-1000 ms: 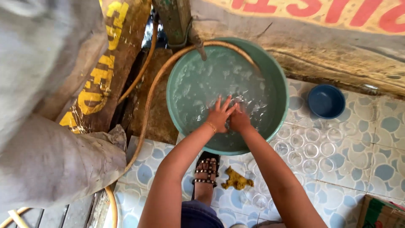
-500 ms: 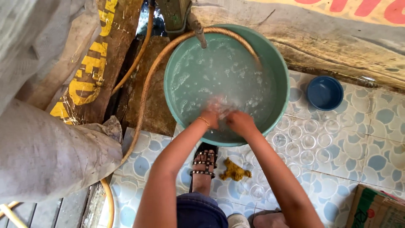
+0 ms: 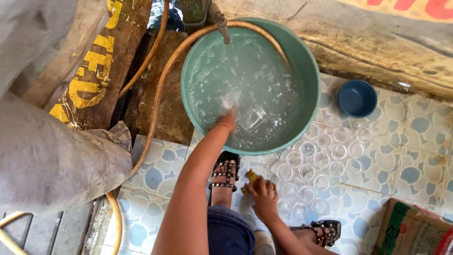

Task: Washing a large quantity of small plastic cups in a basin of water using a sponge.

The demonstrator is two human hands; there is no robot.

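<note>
Left hand [image 3: 230, 115] is dipping into the soapy water of the green basin [image 3: 311, 85], just beside a clear glass [image 3: 253, 118] lying under the surface; its fingers are blurred, grip cannot be told. Right hand [image 3: 264, 196] is resting low on the tiled floor [image 3: 155, 170], fingers closing on a yellow sponge [image 3: 251, 178]. Rows of clear glasses [image 3: 325, 156] are standing beside the basin, near a blue bowl [image 3: 357, 97].

Left arm stretched forward, left hand [image 3: 230, 114] dipped low, fingers blurred so grip unclear. Right arm bent in close, right hand [image 3: 264, 194] down low, fingers curled, ring showing.
</note>
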